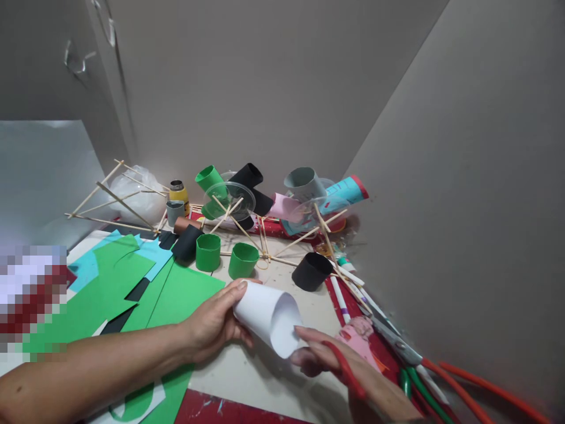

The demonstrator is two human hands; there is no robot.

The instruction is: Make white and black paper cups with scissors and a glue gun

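Left hand (227,315): thumb on top, fingers grasping the left end of a white paper tube (260,306). Tube leans in front of the person, above the pale desk (233,374), open end to the right. Right hand (338,360) (a red band (343,366) crosses it): fingertips at the open rim; cannot tell whether they pinch or only touch. My judgement: a light left hold suits this paper, which probably dents; the right fingers do best working evenly round the edge, pressing no single spot.

Desk, left to right: stick frame (127,206) by a plastic bag (142,200); overlapping green sheets (189,288); yellow bottle (179,191) further back; two short green rings (208,254) standing beyond the tube; clear discs (229,201) among coloured tubes (304,181); black ring (311,273); marker (340,300); scissors (401,347) with orange handles at the right. Red covering (220,407) along the near edge.

Room: pale panel (39,182) at left, plain grey walls (238,100) behind and right.
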